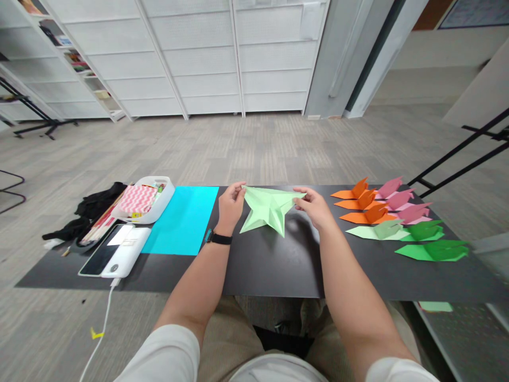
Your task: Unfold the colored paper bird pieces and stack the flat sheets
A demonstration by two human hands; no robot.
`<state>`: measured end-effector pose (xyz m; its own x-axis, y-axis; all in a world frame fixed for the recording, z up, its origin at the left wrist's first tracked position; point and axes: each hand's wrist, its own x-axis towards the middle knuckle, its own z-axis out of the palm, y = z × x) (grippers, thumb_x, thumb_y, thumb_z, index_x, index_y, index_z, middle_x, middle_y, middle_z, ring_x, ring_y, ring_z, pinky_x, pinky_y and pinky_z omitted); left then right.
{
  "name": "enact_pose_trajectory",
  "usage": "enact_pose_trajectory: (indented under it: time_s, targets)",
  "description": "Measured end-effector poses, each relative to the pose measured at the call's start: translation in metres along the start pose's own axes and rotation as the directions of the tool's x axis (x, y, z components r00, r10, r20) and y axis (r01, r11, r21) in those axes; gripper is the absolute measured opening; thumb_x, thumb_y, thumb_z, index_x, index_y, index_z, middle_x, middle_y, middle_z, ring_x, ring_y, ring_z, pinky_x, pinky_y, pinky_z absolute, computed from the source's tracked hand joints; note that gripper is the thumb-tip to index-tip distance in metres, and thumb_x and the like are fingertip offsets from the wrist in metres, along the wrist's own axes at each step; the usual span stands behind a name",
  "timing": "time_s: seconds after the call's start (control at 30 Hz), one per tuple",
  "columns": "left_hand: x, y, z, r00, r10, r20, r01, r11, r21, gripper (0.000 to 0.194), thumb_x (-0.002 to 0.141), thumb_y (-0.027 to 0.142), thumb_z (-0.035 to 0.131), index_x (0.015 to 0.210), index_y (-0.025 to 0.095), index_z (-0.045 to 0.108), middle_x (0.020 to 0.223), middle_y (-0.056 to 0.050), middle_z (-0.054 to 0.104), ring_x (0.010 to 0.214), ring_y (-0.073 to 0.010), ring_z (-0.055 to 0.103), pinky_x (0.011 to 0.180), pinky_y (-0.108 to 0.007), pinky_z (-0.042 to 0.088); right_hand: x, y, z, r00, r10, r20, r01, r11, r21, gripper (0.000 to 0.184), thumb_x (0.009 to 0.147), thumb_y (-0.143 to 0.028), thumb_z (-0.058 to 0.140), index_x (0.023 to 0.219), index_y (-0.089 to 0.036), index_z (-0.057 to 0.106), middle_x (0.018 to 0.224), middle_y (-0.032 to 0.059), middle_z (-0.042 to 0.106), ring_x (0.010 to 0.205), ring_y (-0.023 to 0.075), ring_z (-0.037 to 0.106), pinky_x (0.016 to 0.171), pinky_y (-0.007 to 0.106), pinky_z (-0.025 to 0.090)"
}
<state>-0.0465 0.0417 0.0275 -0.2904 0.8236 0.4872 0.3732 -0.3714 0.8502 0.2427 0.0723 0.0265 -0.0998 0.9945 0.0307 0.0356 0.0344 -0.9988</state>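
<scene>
A light green sheet of origami paper [267, 206], creased into a star-like shape with several points, is held up just above the dark table [254, 270]. At its upper left corner, my left hand [231, 204] pinches the paper between thumb and fingers; a dark watch band circles that wrist. My right hand [314, 206] grips the upper right corner, thumb below and fingers above. The paper's lower points hang toward me, and a shadow falls on the table beneath.
Folded paper figures in orange [360, 204], pink [411, 213] and green [433, 250] stand in rows at right. To the left lie blue paper [185, 220], a white container [163, 209], a phone [101, 254], a white power bank [127, 252] with its cable, and black cloth [97, 204].
</scene>
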Motion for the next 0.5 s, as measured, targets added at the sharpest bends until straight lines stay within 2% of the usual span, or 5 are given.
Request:
enact_pose_trajectory:
  time_s: [0.13, 0.23, 0.3, 0.4, 0.5]
  targets:
    - [0.003, -0.004, 0.0, 0.995, -0.058, 0.076, 0.067, 0.991, -0.118, 0.033, 0.094, 0.034, 0.07, 0.124, 0.019, 0.071, 0.089, -0.004, 0.073, 0.08, -0.0158, 0.069, 0.075, -0.027, 0.054, -0.001, -0.005, -0.001, 0.997, 0.076, -0.002, -0.073, 0.962, 0.264, 0.043, 0.067, -0.037, 0.088, 0.106, -0.027, 0.073, 0.094, -0.0017, 0.072, 0.085, 0.0159, 0.067, 0.078, 0.029, 0.057]
    - [0.004, -0.007, 0.002, 0.982, -0.111, 0.155, 0.143, 0.968, -0.208, 0.039, 0.093, 0.038, 0.072, 0.127, 0.018, 0.068, 0.089, -0.004, 0.073, 0.079, -0.0155, 0.069, 0.072, -0.026, 0.054, -0.001, -0.008, 0.0, 0.993, 0.121, -0.006, -0.112, 0.929, 0.352, 0.043, 0.068, -0.039, 0.087, 0.107, -0.029, 0.07, 0.104, -0.0016, 0.073, 0.089, 0.016, 0.069, 0.078, 0.028, 0.059]
    - [0.004, -0.007, 0.004, 0.983, -0.127, 0.135, 0.155, 0.962, -0.224, 0.038, 0.093, 0.038, 0.072, 0.125, 0.018, 0.068, 0.089, -0.004, 0.073, 0.079, -0.0152, 0.069, 0.072, -0.026, 0.054, -0.002, -0.009, 0.003, 0.983, 0.185, -0.011, -0.171, 0.928, 0.331, 0.048, 0.072, -0.043, 0.086, 0.114, -0.031, 0.066, 0.108, -0.0013, 0.074, 0.088, 0.0164, 0.07, 0.074, 0.029, 0.06]
    - [0.0, -0.001, 0.005, 0.992, -0.115, 0.052, 0.123, 0.974, -0.189, 0.033, 0.093, 0.036, 0.071, 0.121, 0.018, 0.068, 0.089, -0.004, 0.074, 0.079, -0.0148, 0.071, 0.073, -0.025, 0.056, -0.005, -0.009, 0.009, 0.957, 0.286, 0.046, -0.288, 0.929, 0.232, 0.058, 0.08, -0.052, 0.082, 0.128, -0.035, 0.056, 0.118, 0.0011, 0.073, 0.091, 0.0181, 0.071, 0.073, 0.032, 0.064]
    - [-0.006, 0.011, 0.006, 0.999, -0.045, -0.009, 0.045, 0.996, -0.076, 0.031, 0.095, 0.035, 0.068, 0.122, 0.02, 0.069, 0.089, -0.004, 0.074, 0.078, -0.0148, 0.071, 0.075, -0.026, 0.057, -0.008, -0.009, 0.013, 0.943, 0.313, 0.11, -0.324, 0.941, 0.1, 0.056, 0.084, -0.058, 0.079, 0.127, -0.034, 0.053, 0.126, 0.0046, 0.07, 0.098, 0.0195, 0.071, 0.073, 0.034, 0.066]
